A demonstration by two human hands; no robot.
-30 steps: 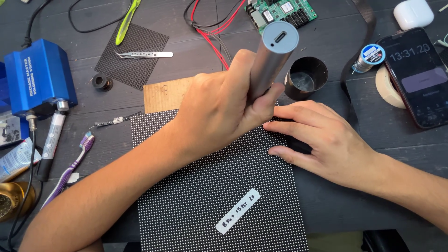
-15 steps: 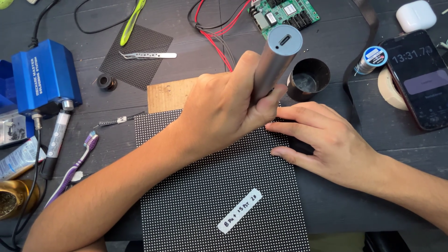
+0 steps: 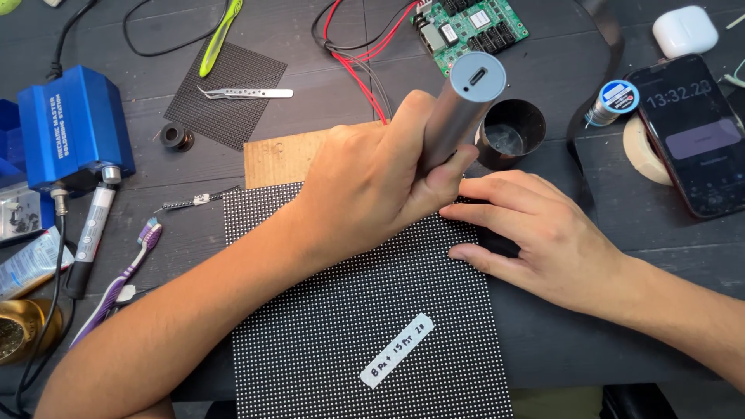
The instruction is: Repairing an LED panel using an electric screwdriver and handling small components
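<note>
Two hands meet over the black dotted LED panel: left hand grips a silver metal cylinder tool, right hand lies flat, empty, on the panel's edge.

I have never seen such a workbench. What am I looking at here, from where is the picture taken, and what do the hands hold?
The camera sits on the person's head and looks down at a dark table. The left hand grips a grey metal cylinder tool, its tip pressed toward a black dotted panel. The right hand lies flat on the panel's edge and holds nothing. Around them lie a blue soldering station, tweezers, a toothbrush, a green circuit board, a small black cup and a phone.
</note>
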